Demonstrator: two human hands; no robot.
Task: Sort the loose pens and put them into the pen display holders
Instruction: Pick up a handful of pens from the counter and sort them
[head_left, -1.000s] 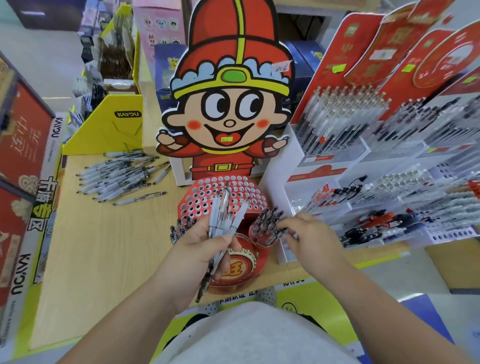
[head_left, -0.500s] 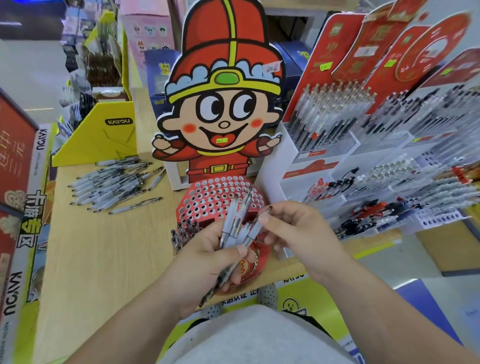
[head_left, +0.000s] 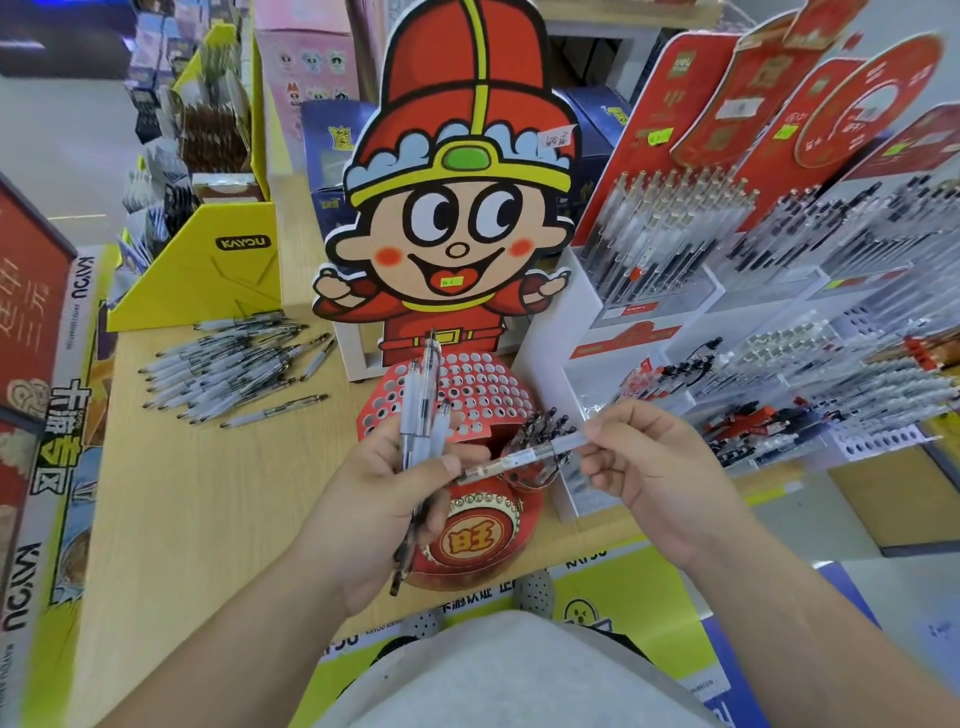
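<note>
— Where are the pens just now?
— In three places. The left hand (head_left: 379, 499), at lower centre of the frame, grips a small bundle of pens (head_left: 422, 410) upright. Its fingers are curled round the barrels and the thumb lies across them. The tops stand up in front of the red perforated holder (head_left: 483, 395), and the dark tips poke out below the palm.
— And the other hand?
— The right hand (head_left: 660, 467), right of centre, holds a single pen (head_left: 524, 458) by its right end, pinched between thumb and forefinger. The other fingers are loosely bent. The pen lies almost level, a little lower at its left end, which comes close to the left thumb. I cannot tell whether they touch.
— What do they look like?
— Slim, with frosted whitish barrels, a clear stretch showing a dark refill, and a dark patterned part towards the tip.
— The rest?
— A loose pile of pens (head_left: 228, 369) of the same kind lies on the wooden bench (head_left: 182, 493) at middle left, just in front of a yellow box (head_left: 208, 275). A cluster of dark-topped pens (head_left: 545, 428) stands at the holder's right edge, behind the single pen. A cartoon cut-out (head_left: 457, 218) rises behind the holder. White tiered racks (head_left: 543, 364) full of pens fill the right of the frame.
</note>
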